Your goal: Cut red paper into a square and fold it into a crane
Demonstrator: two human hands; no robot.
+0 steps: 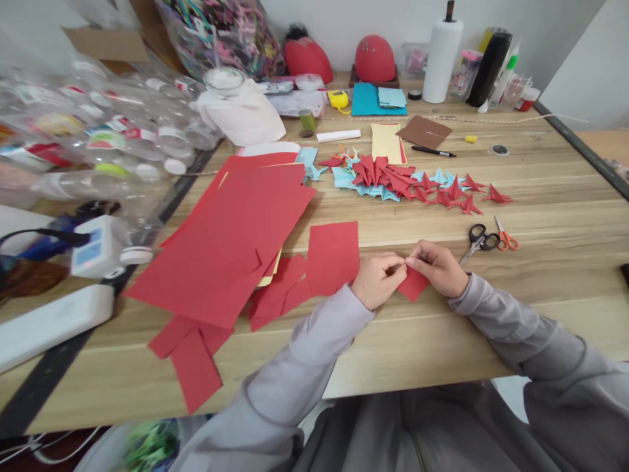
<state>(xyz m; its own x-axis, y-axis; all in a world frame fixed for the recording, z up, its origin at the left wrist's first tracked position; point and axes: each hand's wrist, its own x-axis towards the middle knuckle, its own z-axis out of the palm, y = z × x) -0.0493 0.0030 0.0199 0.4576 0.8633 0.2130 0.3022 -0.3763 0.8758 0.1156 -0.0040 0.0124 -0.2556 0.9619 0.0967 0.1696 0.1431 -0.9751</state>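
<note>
Red paper (413,287), head view: pinched at far corner between nearly closed fingertips of left hand (377,278) and right hand (436,267), apparently for steadiness; black scissors (483,240) rightward, presumably within reach; folded paper shapes (376,172) beyond fingertips, seemingly out of the way.

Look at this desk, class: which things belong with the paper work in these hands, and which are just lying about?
Likely part of the work:
- small red paper, pinched by left hand and right hand
- large red sheets
- folded paper shapes
- perhaps black scissors

Seemingly just lying about:
- tape measure
- white bottle
- clear plastic bottles
</note>
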